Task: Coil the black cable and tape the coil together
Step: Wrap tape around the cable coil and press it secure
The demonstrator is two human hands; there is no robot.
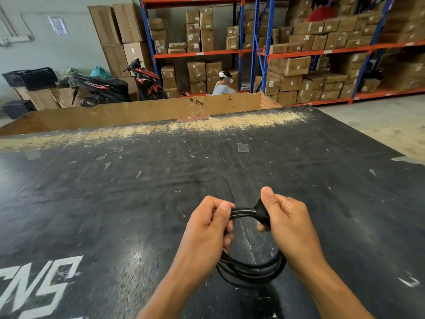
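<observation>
I am looking at the black cable. It is wound into a round coil of many loops, and it is hanging in the air just over the black table, low in the middle of my view. The top of the coil is squeezed into a short bundle that is running left to right between the two hands. The rest of the ring is drooping down toward me, under the wrists.

A strip of black tape is sitting round the right end of that bundle. The right hand is pinching the tape, thumb on top and fingers underneath. The left hand is pinching the bare strands just beside it, with its fingers curled round them. The hands are near each other but not touching.

I am guessing the taping step is going on now. The right hand is nearer the tape, so I would be using it to press the tape flat while the left is holding the loops together. I cannot tell if the tape goes all the way round.

Past the table, a big wooden box is standing with its top open, but I cannot see inside it. A black crate is sitting far left; what it holds is hidden. Shelves are holding many closed cardboard boxes.
</observation>
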